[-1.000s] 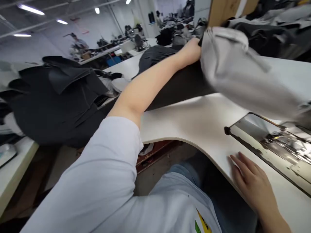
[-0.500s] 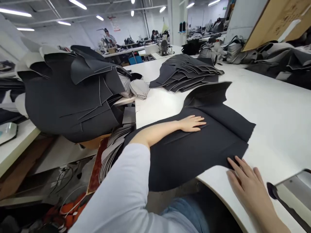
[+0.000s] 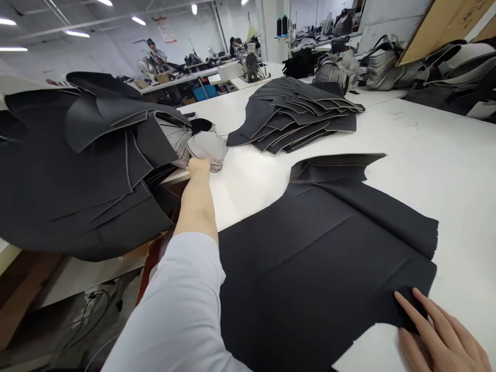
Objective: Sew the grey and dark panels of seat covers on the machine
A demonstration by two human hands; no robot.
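A large black fabric panel (image 3: 310,258) lies spread over the white table (image 3: 457,175), its far end folded up. On the panel's near right corner, my right hand (image 3: 445,330) rests with fingers stretched out, partly out of view at the bottom. My left hand (image 3: 199,166) reaches forward to the near edge of a stack of light grey rounded pieces (image 3: 209,145). Its fingers look curled against the stack, and their tips are hidden, so I cannot make out what they hold.
A fanned pile of dark cut pieces (image 3: 298,113) lies farther back on the table. At left, a big heap of black panels (image 3: 77,175) overhangs a lower surface. Grey bundles (image 3: 382,64) and a cardboard sheet (image 3: 437,31) stand at the back right. People work at machines behind.
My left hand has left the black panel and moved forward and left to the grey stack. My right hand stays on the panel's corner. The view has shifted.
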